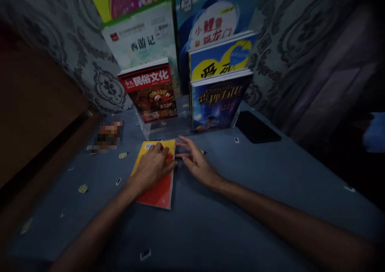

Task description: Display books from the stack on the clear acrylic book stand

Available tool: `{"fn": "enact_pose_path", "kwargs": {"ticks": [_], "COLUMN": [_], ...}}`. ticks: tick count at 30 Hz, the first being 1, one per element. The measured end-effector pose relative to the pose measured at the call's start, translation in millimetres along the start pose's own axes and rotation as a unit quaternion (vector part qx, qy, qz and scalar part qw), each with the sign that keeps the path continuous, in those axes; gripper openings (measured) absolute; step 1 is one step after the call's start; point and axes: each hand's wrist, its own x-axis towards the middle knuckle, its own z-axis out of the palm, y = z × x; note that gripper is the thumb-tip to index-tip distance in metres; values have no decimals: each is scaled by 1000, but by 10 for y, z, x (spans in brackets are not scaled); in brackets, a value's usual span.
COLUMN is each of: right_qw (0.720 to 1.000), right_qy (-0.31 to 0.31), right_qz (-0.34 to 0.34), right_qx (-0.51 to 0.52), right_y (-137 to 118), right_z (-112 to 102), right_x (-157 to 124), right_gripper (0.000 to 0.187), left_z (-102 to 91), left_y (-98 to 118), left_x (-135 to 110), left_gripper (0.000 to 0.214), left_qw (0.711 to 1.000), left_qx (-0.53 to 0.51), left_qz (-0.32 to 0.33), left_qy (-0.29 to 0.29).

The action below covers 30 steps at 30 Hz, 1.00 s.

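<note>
A thin book with a yellow and red cover lies flat on the cloth-covered table. On top of it rests my left hand, its fingers slightly bent on the cover and its thumb reaching to the right edge; it is not closed around the book. My right hand is at the book's right edge, fingers stretched out and apart, with nothing in them. Whether its fingertips touch the edge, I cannot tell. Just beyond both hands, a clear stand holds several upright books, among them a red one and a dark blue one.
A black flat object like a phone lies right of the stand. At the left is a small blurred-out item. Taller books lean at the back before a patterned wall covering. A brown panel borders the left side.
</note>
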Motion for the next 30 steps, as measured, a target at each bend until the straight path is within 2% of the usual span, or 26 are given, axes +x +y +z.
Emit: {"fn": "enact_pose_path", "kwargs": {"ticks": [3,6,9,12,18,21,26,30], "right_qw": [1000,1000,1000,999,996,987,943,910], "right_qy": [-6,-13,-22,-34,-63,-74,-96,-95], "right_qz": [5,10,9,9,-13,-40,-76,-87], "right_qx": [8,6,0,-13,-61,-137,-309,-394], "right_y": [27,57,57,38,34,14,-44,-47], "right_z": [12,25,36,48,83,110,192,233], "right_x": [9,20,22,27,61,33,-108,-155], "right_gripper": [56,52,50,50,50,45,42,41], "left_z": [-16,-69,-67,12,87,87,119,109], "left_y": [-209,-383,-444,-415,-311,-281,-245,-347], "left_x": [-197,-472,-736,-894,-924,-932,-979,-901], "left_gripper": [45,59,77,76,59,58,58,58], "left_qw": [994,981,979,985,982,981,981,986], "left_qx": [-68,-109,-83,-22,55,79,83,-2], "left_qz": [80,150,166,156,178,178,173,166], "left_qy": [-9,-60,-85,-65,-21,-14,8,20]}}
